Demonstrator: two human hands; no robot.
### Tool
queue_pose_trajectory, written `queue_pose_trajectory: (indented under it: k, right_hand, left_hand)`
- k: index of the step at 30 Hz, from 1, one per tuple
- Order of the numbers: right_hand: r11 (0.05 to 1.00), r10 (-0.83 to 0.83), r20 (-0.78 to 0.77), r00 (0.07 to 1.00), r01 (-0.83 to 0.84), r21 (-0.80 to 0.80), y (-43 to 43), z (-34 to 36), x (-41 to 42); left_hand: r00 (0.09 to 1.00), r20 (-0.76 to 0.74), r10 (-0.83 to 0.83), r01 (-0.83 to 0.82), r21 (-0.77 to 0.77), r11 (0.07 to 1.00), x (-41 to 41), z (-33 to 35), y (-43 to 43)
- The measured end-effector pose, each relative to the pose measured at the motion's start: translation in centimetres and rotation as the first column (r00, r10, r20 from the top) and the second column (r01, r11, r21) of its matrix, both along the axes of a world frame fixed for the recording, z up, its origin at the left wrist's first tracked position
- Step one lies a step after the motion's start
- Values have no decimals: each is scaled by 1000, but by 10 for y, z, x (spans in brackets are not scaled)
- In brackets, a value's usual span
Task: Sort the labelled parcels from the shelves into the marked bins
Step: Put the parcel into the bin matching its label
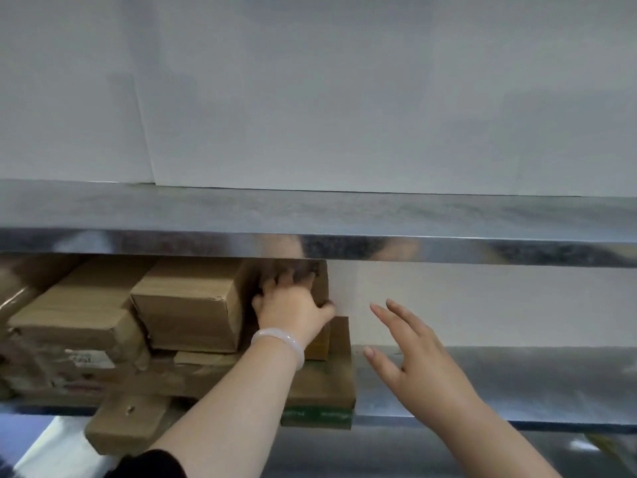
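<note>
- Your left hand grips a small cardboard box, which sits on top of the stacked parcels at the stack's right end, mid-shelf.
- Your right hand hovers above the shelf's front edge with its fingers straight and spread, holding nothing.
- A pale bracelet circles your left wrist.

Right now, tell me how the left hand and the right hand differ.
The left hand grips a cardboard box; the right hand holds nothing, fingers straight and spread. The left wrist wears a pale bracelet; the right wrist is bare. Both reach toward the same metal shelf.
</note>
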State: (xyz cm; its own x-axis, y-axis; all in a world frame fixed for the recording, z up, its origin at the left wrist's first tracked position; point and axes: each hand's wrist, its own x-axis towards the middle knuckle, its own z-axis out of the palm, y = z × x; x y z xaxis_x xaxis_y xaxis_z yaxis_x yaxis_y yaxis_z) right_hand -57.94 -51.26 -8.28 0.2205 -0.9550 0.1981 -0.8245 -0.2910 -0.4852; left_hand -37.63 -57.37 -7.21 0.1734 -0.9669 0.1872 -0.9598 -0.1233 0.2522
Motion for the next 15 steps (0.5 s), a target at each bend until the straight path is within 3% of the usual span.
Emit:
queue_pose_trajectory:
  k: [4,10,13,15]
  right_hand:
    - [996,73,9,997,-73,41,-3,-8,-25]
    - [972,226,22,974,-227,62,4,-15,-26]
    - [949,316,149,937,-315,-35,14,-12,-18]
    - [930,368,258,893,-356,-95,22,-11,-7]
  left_hand:
    - [999,-18,29,-32,-182,983,-15,-7,30]
    - [953,-277,-126,-18,-463,886,-33,-13,94]
    - [896,-418,-150,-105,-529,842,-29,-21,127]
    - [802,-564,-197,-182,-546,818,-22,-25,151]
